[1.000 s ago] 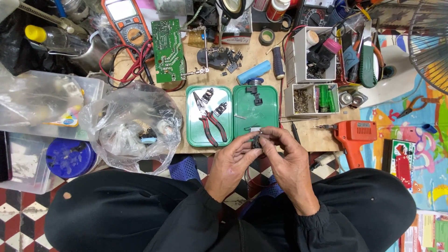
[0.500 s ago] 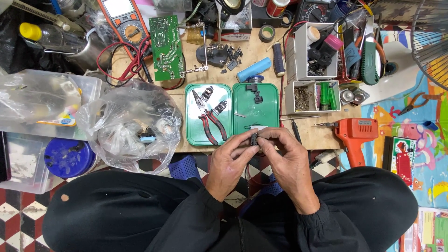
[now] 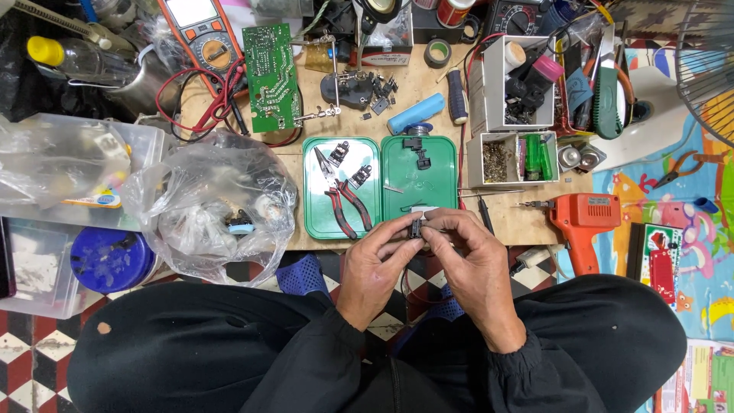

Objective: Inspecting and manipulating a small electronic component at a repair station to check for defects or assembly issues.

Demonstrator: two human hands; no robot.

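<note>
Basically both hands meet at frame centre, just below the green tin tray [image 3: 428, 200], pinching one small black component [image 3: 416, 228] between them. Left hand [image 3: 376, 264] comes in from lower left, thumb and forefinger closed on the part's left side; right hand [image 3: 472, 256] comes from lower right, fingertips curled shut on its right side and top. Part sits right at the fingertips of both, so neither hand is clearly nearer; it's touching both. Too small and too covered to call its long axis, maybe roughly upright in frame, can't tell. It is held over the near edge of the wooden board [image 3: 520, 222], at the tray's lower lip; touching the tray or not, can't tell. Red-handled pliers [image 3: 344, 197] lie in the tray's left half, up-left of the left hand, apart from it. Orange drill [image 3: 585, 222] lies right of the right hand, well apart.
</note>
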